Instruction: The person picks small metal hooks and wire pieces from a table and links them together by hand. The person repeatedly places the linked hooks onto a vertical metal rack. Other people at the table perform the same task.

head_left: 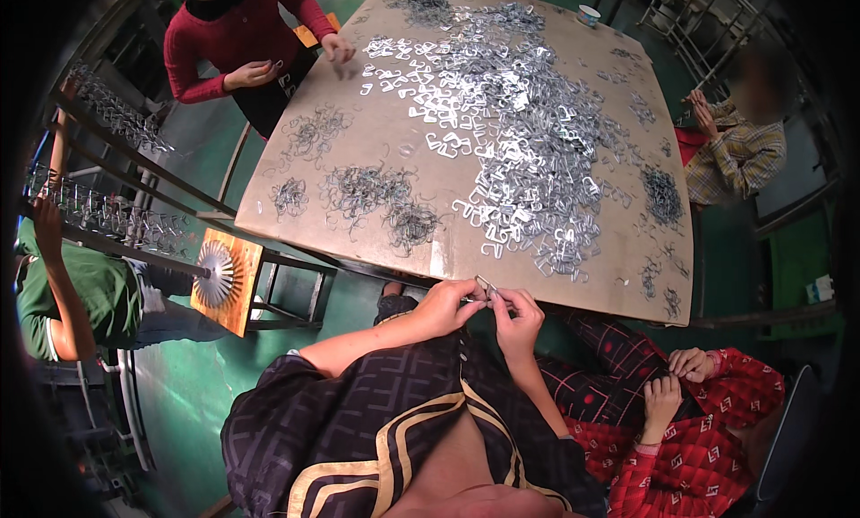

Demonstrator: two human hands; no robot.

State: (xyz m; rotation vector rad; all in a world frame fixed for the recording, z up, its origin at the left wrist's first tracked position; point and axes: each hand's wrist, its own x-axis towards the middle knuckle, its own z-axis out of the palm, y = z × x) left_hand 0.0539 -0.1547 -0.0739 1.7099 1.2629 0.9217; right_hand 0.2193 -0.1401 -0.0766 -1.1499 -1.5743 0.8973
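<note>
At the table's near edge, my left hand [443,308] and my right hand [518,321] meet with fingertips pinched together. Between them is a small shiny metal piece [485,285], partly covered by the fingers; it resembles the hook-shaped pieces on the table. Just beyond my hands spreads a big pile of silvery flat metal hooks [528,173]. Left of that pile lie dark tangled heaps of thin bent wire pieces [372,191].
The brown tabletop [349,249] has another wire heap [661,194] at right and a small tub [588,16] far off. People sit or stand around it, one in red patterned clothes [690,428] close on my right. A wooden stool [235,280] holds a finned metal disc [215,274].
</note>
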